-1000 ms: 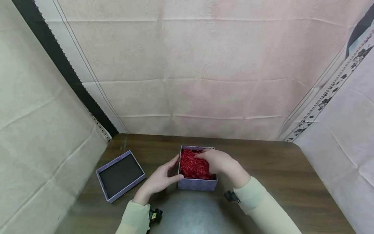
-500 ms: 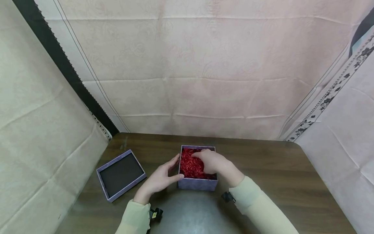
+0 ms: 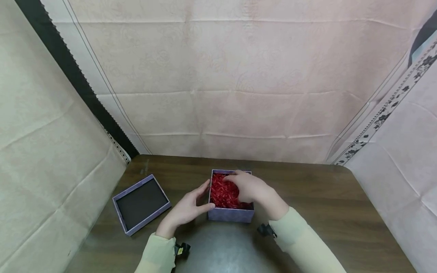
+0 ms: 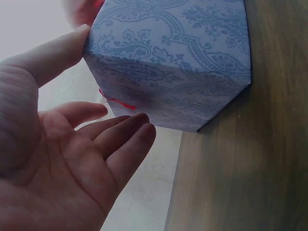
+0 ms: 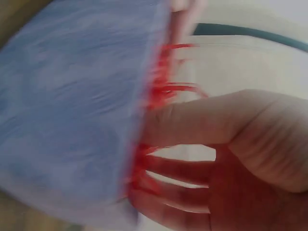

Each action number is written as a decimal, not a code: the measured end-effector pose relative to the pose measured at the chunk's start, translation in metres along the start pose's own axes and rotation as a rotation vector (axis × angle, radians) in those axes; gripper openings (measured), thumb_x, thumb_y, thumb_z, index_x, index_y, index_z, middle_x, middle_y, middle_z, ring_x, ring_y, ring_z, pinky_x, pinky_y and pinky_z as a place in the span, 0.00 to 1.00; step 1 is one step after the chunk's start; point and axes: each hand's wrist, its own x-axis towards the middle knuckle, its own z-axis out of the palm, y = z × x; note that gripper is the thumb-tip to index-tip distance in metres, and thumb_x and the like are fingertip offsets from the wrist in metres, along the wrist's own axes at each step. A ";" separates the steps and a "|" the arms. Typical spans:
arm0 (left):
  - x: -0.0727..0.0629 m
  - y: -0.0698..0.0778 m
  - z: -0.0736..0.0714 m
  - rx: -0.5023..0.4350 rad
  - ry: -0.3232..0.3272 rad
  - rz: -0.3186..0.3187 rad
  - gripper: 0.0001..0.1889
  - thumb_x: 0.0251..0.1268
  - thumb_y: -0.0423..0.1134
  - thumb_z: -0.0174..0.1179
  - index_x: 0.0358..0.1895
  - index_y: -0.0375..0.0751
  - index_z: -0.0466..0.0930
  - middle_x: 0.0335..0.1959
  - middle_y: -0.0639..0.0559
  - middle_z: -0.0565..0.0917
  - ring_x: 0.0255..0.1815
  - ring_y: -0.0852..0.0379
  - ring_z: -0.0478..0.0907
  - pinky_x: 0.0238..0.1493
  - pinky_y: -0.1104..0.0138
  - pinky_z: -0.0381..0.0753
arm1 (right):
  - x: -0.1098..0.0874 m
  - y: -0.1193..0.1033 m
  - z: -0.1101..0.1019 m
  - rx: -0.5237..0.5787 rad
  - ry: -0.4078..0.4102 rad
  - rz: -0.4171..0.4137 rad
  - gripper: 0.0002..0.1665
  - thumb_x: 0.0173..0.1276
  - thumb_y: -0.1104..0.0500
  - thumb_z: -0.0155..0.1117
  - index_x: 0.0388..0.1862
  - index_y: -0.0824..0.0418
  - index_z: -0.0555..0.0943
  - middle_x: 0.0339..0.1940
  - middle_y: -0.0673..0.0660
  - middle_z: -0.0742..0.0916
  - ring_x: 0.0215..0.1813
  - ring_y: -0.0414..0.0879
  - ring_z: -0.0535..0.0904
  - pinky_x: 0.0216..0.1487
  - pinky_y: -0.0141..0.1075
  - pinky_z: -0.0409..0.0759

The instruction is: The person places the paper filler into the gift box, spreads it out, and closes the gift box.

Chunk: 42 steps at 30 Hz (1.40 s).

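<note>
In the head view a purple patterned box (image 3: 231,215) stands near the table's middle, its top uncovered and filled with red shredded paper (image 3: 223,193). My left hand (image 3: 187,208) steadies its left side, thumb at the near corner. The left wrist view has that thumb (image 4: 60,54) against the edge of the box (image 4: 173,43), the other fingers loosely bent beside the wall. My right hand (image 3: 250,187) reaches into the box from the right, touching the shreds. In the right wrist view its thumb and spread fingers go in among the shreds (image 5: 161,86); their tips are hidden.
The box's lid (image 3: 141,204) lies to the left, its dark inside facing up. Under everything is a brown wooden table (image 3: 307,197). Pale cloth (image 3: 218,76) hangs behind it and on both sides.
My right hand has shifted slightly left and then a little toward the far side over the shreds. The left hand, box and lid stay in place.
</note>
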 end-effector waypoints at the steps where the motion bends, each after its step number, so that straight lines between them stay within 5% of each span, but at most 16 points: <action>1: 0.000 0.000 0.000 -0.001 0.000 0.001 0.46 0.77 0.49 0.68 0.88 0.45 0.52 0.86 0.46 0.58 0.83 0.40 0.62 0.77 0.40 0.65 | -0.002 -0.004 -0.003 -0.006 0.030 -0.019 0.42 0.57 0.70 0.81 0.72 0.49 0.83 0.74 0.62 0.79 0.66 0.58 0.80 0.54 0.53 0.88; 5: -0.001 -0.001 -0.001 0.002 0.008 -0.013 0.46 0.76 0.50 0.69 0.88 0.45 0.52 0.86 0.46 0.58 0.83 0.41 0.62 0.78 0.41 0.64 | -0.002 -0.017 -0.006 -0.042 0.123 -0.194 0.29 0.64 0.64 0.80 0.65 0.54 0.88 0.70 0.61 0.83 0.70 0.59 0.79 0.63 0.55 0.84; 8: -0.002 -0.001 -0.001 0.011 0.014 -0.035 0.47 0.75 0.51 0.70 0.88 0.45 0.53 0.86 0.45 0.58 0.84 0.43 0.61 0.79 0.41 0.62 | 0.004 -0.021 0.004 -0.074 0.126 -0.338 0.21 0.71 0.60 0.77 0.62 0.57 0.89 0.65 0.58 0.87 0.66 0.54 0.83 0.66 0.49 0.83; 11: -0.003 0.001 -0.001 0.014 0.014 -0.051 0.47 0.74 0.52 0.70 0.88 0.44 0.54 0.86 0.45 0.58 0.84 0.44 0.59 0.80 0.41 0.61 | 0.009 -0.020 0.017 -0.113 0.109 -0.390 0.19 0.74 0.59 0.74 0.62 0.58 0.90 0.62 0.57 0.88 0.63 0.50 0.85 0.65 0.45 0.83; 18: -0.003 0.003 -0.001 0.025 0.015 -0.039 0.47 0.75 0.51 0.69 0.87 0.42 0.54 0.86 0.45 0.57 0.84 0.44 0.58 0.80 0.42 0.60 | 0.017 -0.009 0.037 -0.145 0.064 -0.369 0.15 0.74 0.60 0.73 0.57 0.61 0.91 0.56 0.56 0.91 0.57 0.49 0.88 0.61 0.43 0.85; 27: -0.001 0.004 -0.001 0.041 0.015 -0.016 0.46 0.75 0.50 0.69 0.87 0.39 0.54 0.86 0.44 0.57 0.84 0.44 0.58 0.80 0.42 0.60 | 0.024 0.005 0.046 -0.077 -0.012 -0.309 0.15 0.76 0.61 0.70 0.58 0.64 0.90 0.60 0.59 0.89 0.63 0.53 0.85 0.66 0.48 0.82; 35: -0.001 0.003 -0.001 0.041 0.017 -0.034 0.47 0.74 0.53 0.69 0.87 0.39 0.54 0.86 0.45 0.58 0.84 0.42 0.59 0.79 0.41 0.61 | 0.016 0.013 0.018 0.046 -0.002 -0.333 0.22 0.78 0.57 0.70 0.67 0.61 0.86 0.68 0.58 0.86 0.71 0.53 0.80 0.72 0.50 0.77; 42: -0.001 0.003 -0.002 0.050 0.013 -0.030 0.47 0.75 0.54 0.69 0.87 0.39 0.54 0.86 0.45 0.58 0.84 0.43 0.59 0.80 0.42 0.61 | -0.002 0.029 -0.008 0.137 0.020 -0.299 0.30 0.71 0.62 0.77 0.72 0.57 0.84 0.74 0.60 0.81 0.74 0.57 0.77 0.70 0.54 0.79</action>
